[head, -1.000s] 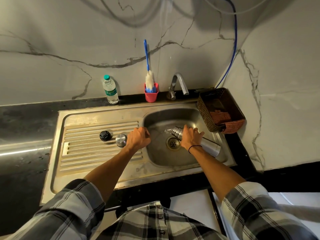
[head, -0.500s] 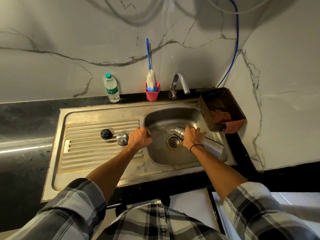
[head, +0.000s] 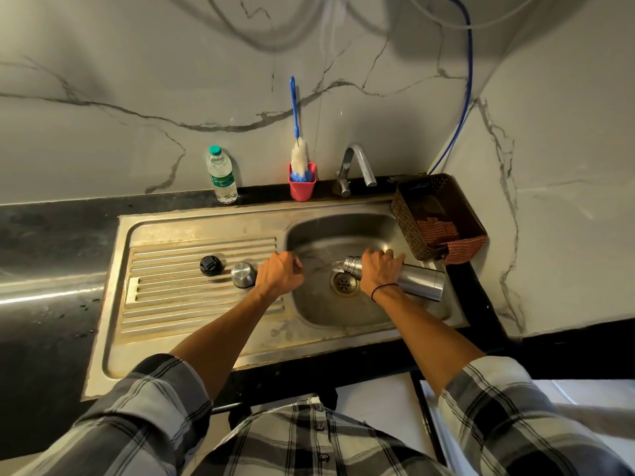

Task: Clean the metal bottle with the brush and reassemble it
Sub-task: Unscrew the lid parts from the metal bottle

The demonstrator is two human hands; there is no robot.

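Note:
My right hand (head: 379,271) grips the metal bottle (head: 421,281) near its neck. The bottle lies tipped over the sink basin (head: 343,231), mouth to the left, and water runs out of it above the drain (head: 343,283). My left hand (head: 278,273) rests with curled fingers on the basin's left edge, with nothing seen in it. On the ribbed drainboard (head: 171,297) just left of that hand sit the bottle's steel cap (head: 243,273) and a black inner lid (head: 210,265). The blue-handled bottle brush (head: 298,159) stands in a red cup (head: 302,188) at the back wall.
A tap (head: 357,166) rises behind the basin. At the back left stands a plastic water bottle (head: 221,176). A brown basket (head: 439,214) with a checked cloth (head: 462,250) over its rim sits at the basin's right. Black counter surrounds the sink.
Both hands and the tipped bottle stay where they were. Only the view has shifted slightly.

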